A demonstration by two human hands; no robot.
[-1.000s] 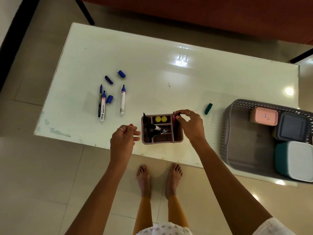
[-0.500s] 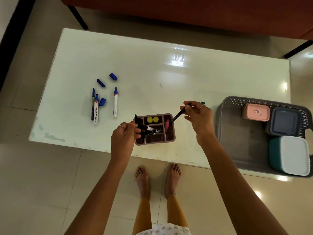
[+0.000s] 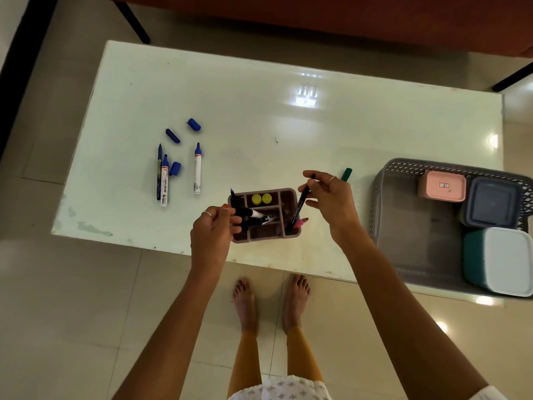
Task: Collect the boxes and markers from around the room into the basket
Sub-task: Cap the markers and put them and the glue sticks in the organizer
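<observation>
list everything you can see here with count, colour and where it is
table: 1, pale glossy, centre
basket: 1, grey, table's right end
boxes: 3 in basket, pink, dark grey, teal with white lid
organiser tray: 1, brown, near table edge
yellow caps: 2, in tray
black markers: in tray, count unclear
pink marker: 1, in tray
blue markers: 3, uncapped, table's left
blue caps: 3, beside them
green cap: 1, behind right hand
left hand: grips a black marker in tray
right hand: pinches a thin black marker
feet: 2, bare, on floor
</observation>
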